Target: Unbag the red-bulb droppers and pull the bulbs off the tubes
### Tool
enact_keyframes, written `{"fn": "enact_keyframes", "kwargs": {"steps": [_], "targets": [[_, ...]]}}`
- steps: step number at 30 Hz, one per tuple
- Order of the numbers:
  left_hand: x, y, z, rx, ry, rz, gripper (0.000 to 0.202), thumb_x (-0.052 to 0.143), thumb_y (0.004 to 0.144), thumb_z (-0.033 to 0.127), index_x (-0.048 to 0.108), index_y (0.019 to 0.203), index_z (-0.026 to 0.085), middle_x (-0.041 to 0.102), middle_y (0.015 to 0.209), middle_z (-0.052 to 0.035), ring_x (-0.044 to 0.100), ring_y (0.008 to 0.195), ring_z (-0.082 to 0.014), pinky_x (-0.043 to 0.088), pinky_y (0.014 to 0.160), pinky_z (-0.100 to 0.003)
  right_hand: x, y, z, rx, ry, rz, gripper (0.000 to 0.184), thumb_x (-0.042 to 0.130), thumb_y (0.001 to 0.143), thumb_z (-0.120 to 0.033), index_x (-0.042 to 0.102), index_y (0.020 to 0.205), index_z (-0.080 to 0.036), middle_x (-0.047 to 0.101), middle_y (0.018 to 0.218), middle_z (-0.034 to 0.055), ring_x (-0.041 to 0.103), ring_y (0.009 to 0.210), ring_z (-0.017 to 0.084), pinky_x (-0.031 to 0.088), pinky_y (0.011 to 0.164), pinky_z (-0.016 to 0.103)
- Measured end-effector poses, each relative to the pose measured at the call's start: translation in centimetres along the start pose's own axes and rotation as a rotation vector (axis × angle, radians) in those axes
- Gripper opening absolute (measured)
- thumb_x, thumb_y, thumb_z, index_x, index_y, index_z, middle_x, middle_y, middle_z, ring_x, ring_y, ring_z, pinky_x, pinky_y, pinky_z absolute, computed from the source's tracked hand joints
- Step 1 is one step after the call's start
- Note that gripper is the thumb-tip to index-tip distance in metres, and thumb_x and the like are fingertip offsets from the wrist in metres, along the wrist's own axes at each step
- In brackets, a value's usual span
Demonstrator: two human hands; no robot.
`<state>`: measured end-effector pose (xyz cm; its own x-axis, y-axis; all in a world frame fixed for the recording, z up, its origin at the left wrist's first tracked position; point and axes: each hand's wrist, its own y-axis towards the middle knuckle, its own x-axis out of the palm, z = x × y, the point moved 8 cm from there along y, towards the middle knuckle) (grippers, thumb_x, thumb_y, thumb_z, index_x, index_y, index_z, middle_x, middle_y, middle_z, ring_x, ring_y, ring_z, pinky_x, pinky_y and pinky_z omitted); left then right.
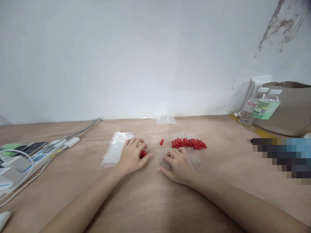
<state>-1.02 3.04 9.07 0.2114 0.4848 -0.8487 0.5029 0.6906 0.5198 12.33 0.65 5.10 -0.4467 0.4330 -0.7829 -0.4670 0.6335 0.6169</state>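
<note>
My left hand [134, 153] rests palm down over the right edge of a stack of clear zip bags [112, 152]. Its fingers are bent and apart, partly covering a few red rubber bulbs [142, 154]. My right hand [178, 163] lies over a row of thin clear tubes [195, 158], fingers spread and thumb out to the left; its palm hides some tubes. Just beyond, a group of droppers with red bulbs [189, 142] lies side by side, tips toward the wall. One single dropper [161, 141] lies apart to their left.
Another clear bag [166, 120] lies by the wall. At left are a power strip [40, 158], cables, chargers and phones [34, 148]. Two plastic bottles [266, 105] stand at right before a grey-brown bag [291, 111]. A pixelated dark area covers the right edge.
</note>
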Motion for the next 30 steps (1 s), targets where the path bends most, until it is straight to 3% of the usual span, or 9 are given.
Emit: {"fn": "enact_keyframes", "kwargs": {"steps": [5,9,12,17,20,22,24,27,30], "targets": [[1.2,1.7,0.4,-0.062,-0.058,-0.041,0.017,0.052,0.078,0.034,0.058,0.085,0.020,0.057,0.093,-0.0051,0.049,0.090,-0.0218,0.034,0.079,-0.036,-1.2,-0.1,0.5,0.007,-0.024,0.027,0.031,0.048,0.080,-0.045,0.061,0.075,-0.017,0.056,0.076,0.0036,0.045,0.070,0.014,0.023,0.073,0.034],[4.4,4.6,0.7,-0.206,-0.028,-0.262,0.028,0.050,0.078,0.044,0.062,0.084,0.020,0.058,0.095,-0.0072,0.049,0.098,-0.0255,0.034,0.084,-0.041,-2.3,-1.2,0.7,-0.051,-0.007,0.049,0.023,0.052,0.079,-0.039,0.061,0.071,-0.018,0.055,0.074,0.0016,0.043,0.069,0.013,0.023,0.072,0.033],[6.5,6.9,1.1,-0.256,-0.007,-0.350,0.038,0.052,0.076,0.051,0.064,0.080,0.015,0.059,0.094,-0.0114,0.050,0.098,-0.0287,0.038,0.083,-0.044,-2.9,-2.3,1.2,-0.058,0.014,0.123,0.017,0.053,0.079,-0.032,0.062,0.071,-0.019,0.054,0.074,0.0008,0.044,0.070,0.012,0.023,0.074,0.033],[9.0,8.7,0.9,-0.325,0.046,-0.401,0.030,0.049,0.086,0.030,0.050,0.111,0.015,0.052,0.111,-0.0082,0.055,0.094,-0.0185,0.048,0.079,-0.038,-3.3,-3.1,2.4,-0.006,0.021,0.227,0.013,0.052,0.080,-0.025,0.063,0.074,-0.020,0.055,0.078,0.0016,0.047,0.071,0.011,0.024,0.074,0.032],[8.0,8.5,0.3,-0.354,0.054,-0.359,0.026,0.050,0.084,0.031,0.054,0.102,0.012,0.056,0.104,-0.0108,0.054,0.095,-0.0230,0.045,0.080,-0.041,-3.5,-3.1,2.8,0.000,0.007,0.249,0.013,0.052,0.080,-0.023,0.062,0.072,-0.020,0.056,0.076,0.0012,0.047,0.070,0.011,0.025,0.072,0.031],[6.1,7.7,-0.1,-0.349,0.054,-0.291,0.022,0.048,0.084,0.032,0.056,0.093,0.013,0.058,0.099,-0.0124,0.051,0.098,-0.0266,0.039,0.083,-0.043,-3.8,-3.1,3.0,0.006,-0.003,0.264,0.011,0.053,0.079,-0.022,0.063,0.075,-0.020,0.056,0.077,0.0017,0.048,0.071,0.012,0.026,0.071,0.032],[4.0,6.1,-0.2,-0.304,0.041,-0.214,0.019,0.044,0.085,0.030,0.054,0.091,0.016,0.058,0.098,-0.0094,0.051,0.096,-0.0243,0.035,0.084,-0.041,-4.2,-3.1,3.2,0.020,-0.011,0.293,0.013,0.052,0.079,-0.021,0.063,0.086,-0.020,0.058,0.085,0.0045,0.051,0.079,0.015,0.029,0.073,0.032],[1.3,3.0,1.3,-0.082,-0.056,-0.036,0.018,0.040,0.086,0.031,0.053,0.084,0.018,0.060,0.087,-0.0044,0.052,0.085,-0.0197,0.033,0.079,-0.036,-4.6,-3.0,3.0,0.015,-0.028,0.314,0.030,0.049,0.081,-0.023,0.055,0.110,-0.018,0.055,0.104,0.0103,0.049,0.097,0.020,0.033,0.079,0.035],[0.8,-0.3,2.8,0.073,-0.134,0.035,0.018,0.042,0.086,0.030,0.054,0.080,0.018,0.060,0.080,-0.0036,0.051,0.079,-0.0185,0.032,0.074,-0.034,-4.3,-2.8,2.3,-0.037,-0.044,0.271,0.038,0.050,0.081,-0.028,0.050,0.118,-0.018,0.055,0.110,0.0106,0.048,0.102,0.022,0.032,0.085,0.039]]}}
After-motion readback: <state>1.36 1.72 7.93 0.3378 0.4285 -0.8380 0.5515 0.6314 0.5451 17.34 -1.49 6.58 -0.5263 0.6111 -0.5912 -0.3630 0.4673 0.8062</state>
